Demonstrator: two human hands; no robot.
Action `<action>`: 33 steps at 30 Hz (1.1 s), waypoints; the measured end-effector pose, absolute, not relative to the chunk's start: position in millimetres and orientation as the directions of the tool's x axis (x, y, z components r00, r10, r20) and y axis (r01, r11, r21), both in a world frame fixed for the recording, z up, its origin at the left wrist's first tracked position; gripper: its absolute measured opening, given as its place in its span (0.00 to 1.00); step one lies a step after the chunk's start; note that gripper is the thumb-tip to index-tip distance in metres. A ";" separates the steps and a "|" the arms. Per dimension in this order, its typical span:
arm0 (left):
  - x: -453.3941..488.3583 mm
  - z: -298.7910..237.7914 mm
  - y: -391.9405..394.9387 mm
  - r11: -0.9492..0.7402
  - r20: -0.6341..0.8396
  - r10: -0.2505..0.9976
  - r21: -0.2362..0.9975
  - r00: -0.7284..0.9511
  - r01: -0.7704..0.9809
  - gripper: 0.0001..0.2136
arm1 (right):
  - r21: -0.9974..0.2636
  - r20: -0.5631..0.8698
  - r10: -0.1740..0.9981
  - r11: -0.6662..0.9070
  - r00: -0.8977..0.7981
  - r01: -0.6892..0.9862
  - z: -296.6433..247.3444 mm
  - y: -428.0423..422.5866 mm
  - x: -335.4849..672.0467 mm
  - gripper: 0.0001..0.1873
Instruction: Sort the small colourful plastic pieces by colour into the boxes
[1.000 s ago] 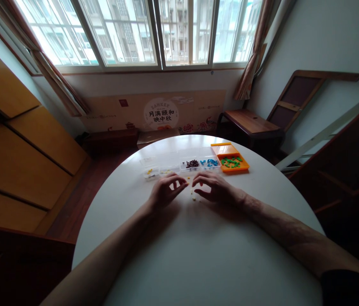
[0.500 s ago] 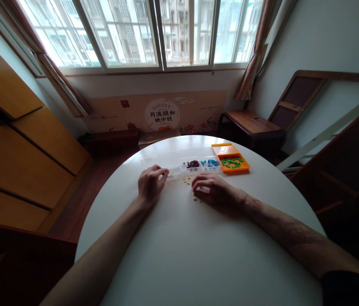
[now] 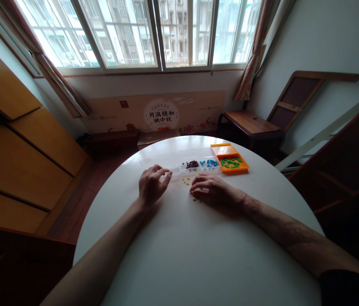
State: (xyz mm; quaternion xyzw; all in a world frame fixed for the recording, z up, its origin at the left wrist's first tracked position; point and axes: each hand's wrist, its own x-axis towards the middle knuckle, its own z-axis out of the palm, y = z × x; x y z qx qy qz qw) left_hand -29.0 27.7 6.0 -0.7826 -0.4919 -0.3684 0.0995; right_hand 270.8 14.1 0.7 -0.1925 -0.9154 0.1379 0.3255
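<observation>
The left hand [image 3: 151, 183] nearly pinches thumb to forefinger (any hold cannot be told); yellow pieces [image 3: 188, 179] lie at its three o'clock, beside the loosely curled right hand [image 3: 210, 188], grasp hidden.

The left hand [image 3: 150, 185] blocks part of the clear plastic box [image 3: 176, 171] from me, and whether its thumb and finger pinch anything I can't say. The curled fingers of the right hand [image 3: 210, 187] screen whatever lies under them. The yellow bits [image 3: 188, 178] are too tiny to make out their shape. The tabletop [image 3: 198, 255], dark sleeve [image 3: 346, 289] and window [image 3: 128, 34] run out of view.
</observation>
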 end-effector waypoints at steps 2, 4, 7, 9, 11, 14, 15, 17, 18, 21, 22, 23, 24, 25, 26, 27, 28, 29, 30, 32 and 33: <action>-26.1 7.3 24.7 -0.539 0.664 0.688 0.199 0.291 0.819 0.11 | -0.378 0.541 0.451 0.884 -0.710 0.274 0.2 14.0 270.3 0.04; -23.9 7.2 22.9 -0.591 0.640 0.679 0.184 0.361 0.785 0.11 | -0.375 0.545 0.454 0.884 -0.705 0.279 -0.6 14.2 269.8 0.04; -22.4 5.7 22.3 -0.637 0.598 0.671 0.164 0.438 0.753 0.10 | -0.361 0.555 0.443 0.891 -0.704 0.276 -1.5 15.2 269.3 0.05; -22.7 4.6 22.8 -0.641 0.586 0.674 0.164 0.449 0.749 0.10 | -0.352 0.556 0.438 0.894 -0.706 0.278 -1.9 16.2 269.3 0.06; -23.7 3.9 23.3 -0.648 0.588 0.674 0.179 0.447 0.741 0.10 | -0.342 0.548 0.437 0.895 -0.713 0.286 -2.4 17.5 269.6 0.06; -25.1 3.8 23.1 -0.704 0.575 0.645 0.193 0.503 0.683 0.12 | -0.330 0.538 0.449 0.891 -0.714 0.311 -4.1 19.4 270.7 0.06; -25.2 3.9 22.7 -0.734 0.561 0.626 0.188 0.542 0.653 0.12 | -0.331 0.541 0.456 0.888 -0.706 0.320 -5.1 20.0 271.1 0.07; -24.0 4.2 21.1 -0.786 0.529 0.581 0.166 0.619 0.596 0.13 | -0.340 0.554 0.474 0.879 -0.685 0.333 -7.1 20.9 271.6 0.08; -22.9 4.3 20.1 -0.802 0.520 0.563 0.154 0.642 0.578 0.13 | -0.344 0.560 0.477 0.878 -0.677 0.334 -8.1 21.2 271.7 0.08; -18.5 3.6 17.3 -0.821 0.525 0.532 0.127 0.664 0.557 0.12 | -0.342 0.574 0.472 0.881 -0.669 0.328 -9.8 21.4 271.4 0.07; -17.1 3.2 16.7 -0.826 0.529 0.523 0.122 0.668 0.550 0.11 | -0.337 0.578 0.468 0.883 -0.669 0.327 -10.0 21.3 271.2 0.07; -15.9 2.9 16.3 -0.834 0.531 0.512 0.119 0.675 0.539 0.11 | -0.331 0.583 0.466 0.885 -0.666 0.329 -10.2 21.2 271.1 0.06; -15.0 2.6 16.0 -0.841 0.533 0.502 0.117 0.681 0.528 0.10 | -0.326 0.588 0.466 0.885 -0.661 0.334 -10.3 21.0 271.1 0.06; -14.2 2.5 15.9 -0.847 0.536 0.494 0.118 0.685 0.518 0.10 | -0.321 0.593 0.468 0.884 -0.655 0.341 -10.5 20.8 271.1 0.06; -13.5 2.5 15.7 -0.850 0.540 0.490 0.121 0.684 0.513 0.10 | -0.314 0.599 0.470 0.882 -0.648 0.350 -10.9 20.7 271.2 0.05; -12.8 2.8 15.4 -0.850 0.545 0.490 0.127 0.680 0.511 0.10 | -0.306 0.604 0.471 0.882 -0.643 0.359 -11.3 20.6 271.3 0.05; -12.1 3.2 14.9 -0.849 0.550 0.493 0.136 0.674 0.510 0.11 | -0.297 0.609 0.469 0.883 -0.639 0.364 -11.8 20.5 271.4 0.05; -11.4 3.7 14.3 -0.848 0.551 0.498 0.147 0.670 0.509 0.11 | -0.288 0.614 0.464 0.885 -0.638 0.366 -12.2 20.4 271.5 0.05; -10.6 4.3 13.5 -0.847 0.549 0.503 0.161 0.667 0.507 0.11 | -0.284 0.617 0.461 0.886 -0.637 0.367 -12.3 20.3 271.6 0.05; -9.2 5.3 11.8 -0.848 0.536 0.511 0.187 0.672 0.496 0.11 | -0.284 0.623 0.456 0.889 -0.636 0.359 -11.9 19.7 271.5 0.04; -8.6 5.7 11.0 -0.850 0.530 0.511 0.196 0.677 0.489 0.11 | -0.287 0.625 0.456 0.889 -0.634 0.356 -11.3 19.3 271.4 0.04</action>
